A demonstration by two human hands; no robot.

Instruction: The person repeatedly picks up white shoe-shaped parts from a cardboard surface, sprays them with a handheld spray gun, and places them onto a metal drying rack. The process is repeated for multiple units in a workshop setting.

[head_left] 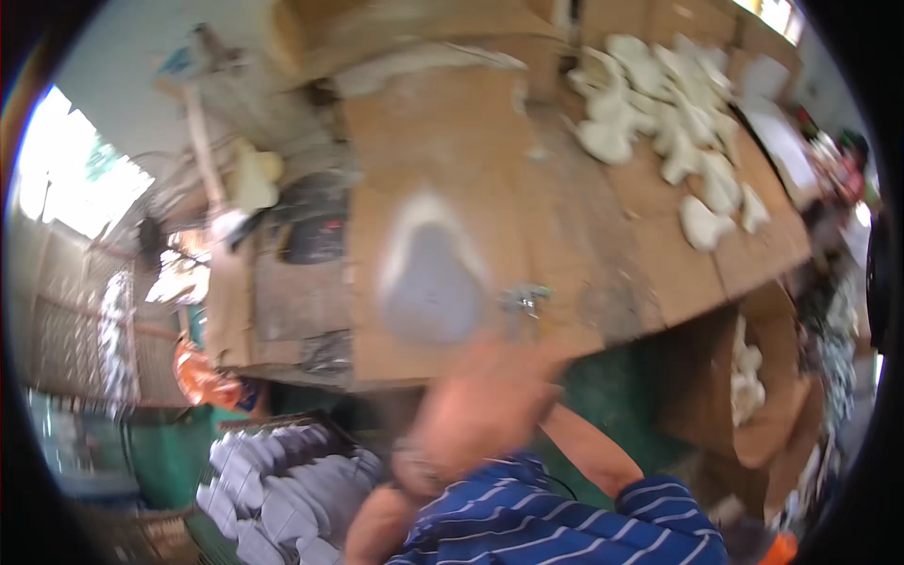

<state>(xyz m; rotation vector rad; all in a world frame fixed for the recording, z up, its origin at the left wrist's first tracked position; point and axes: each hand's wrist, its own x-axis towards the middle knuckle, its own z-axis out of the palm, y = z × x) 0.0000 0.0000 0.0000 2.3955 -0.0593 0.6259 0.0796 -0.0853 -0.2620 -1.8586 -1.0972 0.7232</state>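
Observation:
My left hand (476,410) is a blur of motion at the near edge of the table, and its fingers cannot be made out. My right forearm (591,450) reaches in from the right, and the right hand is mostly hidden behind the left. Just beyond them, a grey rounded-triangular piece (435,292) with a cream border around its narrow far end lies on the cardboard. A small shiny metal item (525,299) sits to its right, too blurred to name. Whether either hand holds anything does not show.
Cardboard (443,141) covers the table. Cream moulded pieces (650,104) are heaped at the far right, with more in a cardboard box (706,386) below. Grey rounded pieces (292,490) are stacked at the lower left. An orange bag (202,372) hangs beside the table's left corner.

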